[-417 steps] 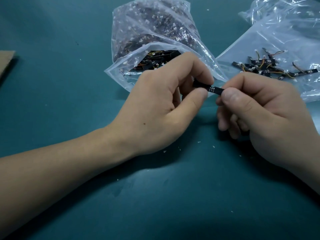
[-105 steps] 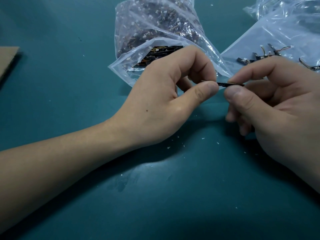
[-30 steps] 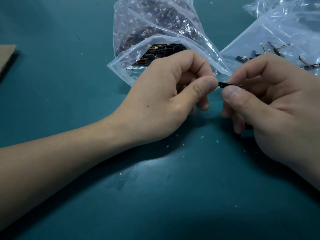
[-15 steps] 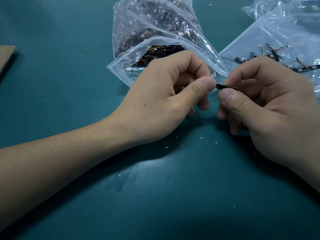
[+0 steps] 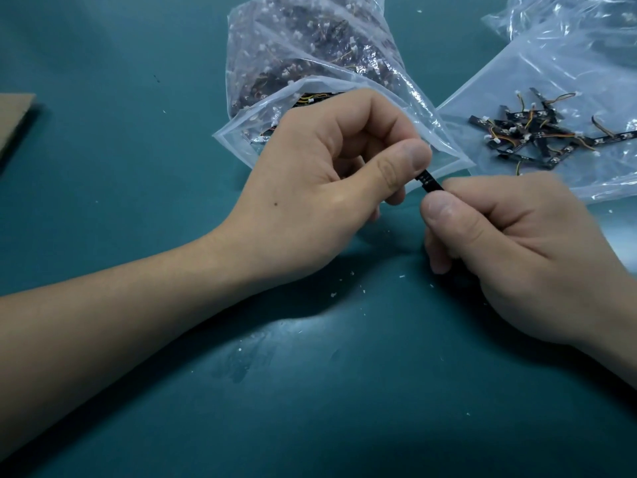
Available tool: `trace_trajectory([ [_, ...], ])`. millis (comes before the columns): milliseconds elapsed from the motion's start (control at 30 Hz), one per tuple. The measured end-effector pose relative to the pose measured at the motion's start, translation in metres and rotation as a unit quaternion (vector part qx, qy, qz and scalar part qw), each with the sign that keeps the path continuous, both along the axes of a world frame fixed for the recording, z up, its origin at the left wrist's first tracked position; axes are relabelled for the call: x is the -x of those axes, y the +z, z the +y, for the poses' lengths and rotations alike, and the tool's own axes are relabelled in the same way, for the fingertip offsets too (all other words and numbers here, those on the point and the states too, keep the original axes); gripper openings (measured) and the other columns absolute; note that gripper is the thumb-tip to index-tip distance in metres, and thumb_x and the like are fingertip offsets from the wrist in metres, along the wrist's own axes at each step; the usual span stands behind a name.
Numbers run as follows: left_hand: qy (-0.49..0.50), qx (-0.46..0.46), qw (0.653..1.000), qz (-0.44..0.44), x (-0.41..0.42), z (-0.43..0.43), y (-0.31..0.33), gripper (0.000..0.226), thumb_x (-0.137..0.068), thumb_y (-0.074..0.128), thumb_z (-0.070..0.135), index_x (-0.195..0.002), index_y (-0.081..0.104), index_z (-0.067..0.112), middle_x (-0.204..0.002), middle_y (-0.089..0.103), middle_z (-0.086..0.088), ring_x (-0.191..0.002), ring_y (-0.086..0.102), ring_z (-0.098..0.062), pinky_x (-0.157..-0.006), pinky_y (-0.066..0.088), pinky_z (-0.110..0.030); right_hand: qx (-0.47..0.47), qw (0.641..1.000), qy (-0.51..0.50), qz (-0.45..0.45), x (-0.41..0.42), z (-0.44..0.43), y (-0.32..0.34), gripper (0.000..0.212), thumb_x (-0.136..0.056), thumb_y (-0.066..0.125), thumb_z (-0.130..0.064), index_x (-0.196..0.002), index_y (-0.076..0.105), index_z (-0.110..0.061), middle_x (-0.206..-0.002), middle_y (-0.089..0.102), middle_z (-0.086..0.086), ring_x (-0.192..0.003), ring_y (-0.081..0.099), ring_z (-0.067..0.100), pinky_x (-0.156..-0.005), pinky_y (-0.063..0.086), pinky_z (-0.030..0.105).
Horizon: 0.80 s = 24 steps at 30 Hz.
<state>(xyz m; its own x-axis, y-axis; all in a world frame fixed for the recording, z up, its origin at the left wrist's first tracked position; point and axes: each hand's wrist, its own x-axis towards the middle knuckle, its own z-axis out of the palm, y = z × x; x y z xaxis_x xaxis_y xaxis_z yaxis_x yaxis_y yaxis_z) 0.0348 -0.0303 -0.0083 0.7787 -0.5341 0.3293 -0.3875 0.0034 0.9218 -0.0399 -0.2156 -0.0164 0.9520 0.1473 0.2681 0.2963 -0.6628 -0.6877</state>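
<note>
A narrow black strip (image 5: pixel 429 181) with small pale marks on its face spans the gap between the two hands. The left hand (image 5: pixel 327 188) pinches one end between thumb and curled fingers; the right hand (image 5: pixel 517 246) pinches the other end likewise. Only the short middle section shows, as both ends are hidden inside the grips. Beyond the left fingers lies an open clear bag (image 5: pixel 310 74), its dark contents indistinct; beyond the right fingers, loose strips with wires (image 5: pixel 537 136) lie on a plastic sheet (image 5: pixel 568 63).

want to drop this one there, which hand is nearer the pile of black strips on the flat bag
Right. The right hand sits just below the pile; the left hand is farther, to its left.
</note>
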Motion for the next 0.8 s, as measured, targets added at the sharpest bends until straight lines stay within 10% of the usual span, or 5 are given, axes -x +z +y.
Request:
trace_trajectory([
  [533,-0.075,-0.209,0.971,-0.090,0.0012,-0.0001,-0.0010,0.033,-0.107,0.041,0.033,-0.082,0.061,0.022,-0.066,0.063,0.010,-0.069,0.062,-0.011,-0.068,0.047,-0.031,-0.062,0.996,0.036,-0.056,0.0052,-0.0018,-0.0015,0.035,-0.106,0.046,-0.037,-0.075,0.058,-0.025,-0.059,0.056,-0.011,-0.052,0.054,0.006,-0.055,0.037,0.012],
  [800,-0.033,-0.069,0.997,0.000,-0.0036,-0.0011,-0.0055,0.031,-0.107,0.043,0.028,-0.086,0.058,0.011,-0.061,0.058,0.004,-0.054,0.049,-0.008,-0.057,0.039,-0.018,-0.008,0.997,0.081,0.012,0.0039,-0.0029,0.0020,0.034,-0.102,0.054,-0.036,-0.077,0.065,-0.016,-0.062,0.062,-0.008,-0.054,0.057,0.010,-0.054,0.039,0.015],
])
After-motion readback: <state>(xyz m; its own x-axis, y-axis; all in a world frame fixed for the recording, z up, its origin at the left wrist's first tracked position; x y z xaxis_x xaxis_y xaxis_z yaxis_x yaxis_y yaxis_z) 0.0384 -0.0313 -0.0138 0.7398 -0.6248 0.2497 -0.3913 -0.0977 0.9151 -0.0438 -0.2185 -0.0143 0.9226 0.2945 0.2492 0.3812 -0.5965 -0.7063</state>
